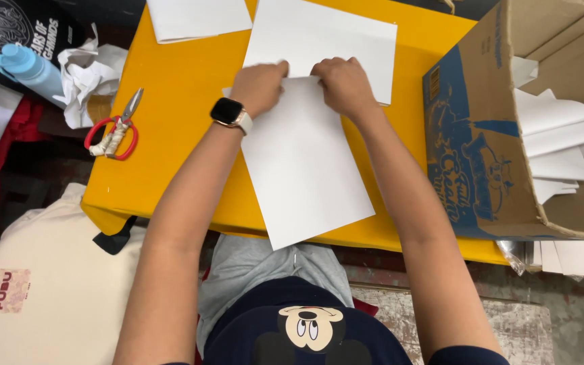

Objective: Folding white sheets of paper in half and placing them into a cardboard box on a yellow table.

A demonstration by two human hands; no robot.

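Both arms are reaching forward from the bottom of the view, forearms nearly straight and converging toward the far edge of a white sheet of paper [302,169] that is lying on the yellow table [177,101]. The left hand [259,86] is resting knuckles-up on the sheet's far left corner, fingers curled under and pressing down on the paper's edge; a smartwatch [228,111] with a dark face is sitting on that wrist. The right hand [343,82] is lying just beside it on the sheet's far right corner, fingers likewise bent and clenched down onto the paper, thumbs of both hands pointing toward each other with a small gap between them. Whether the edge is being folded or only held flat cannot be told.

The sheet is lying tilted, its near corner hanging over the table's near edge above the person's lap. A second white sheet [332,40] is lying beyond the first, partly under the hands. A third sheet [197,17] is lying further left of it, at the table's far edge. Red-handled scissors [113,132] are lying well to the left of the sheet, near the table's left edge. A cardboard box [495,128] holding folded white papers [555,135] is standing on its side to the right of the sheet.
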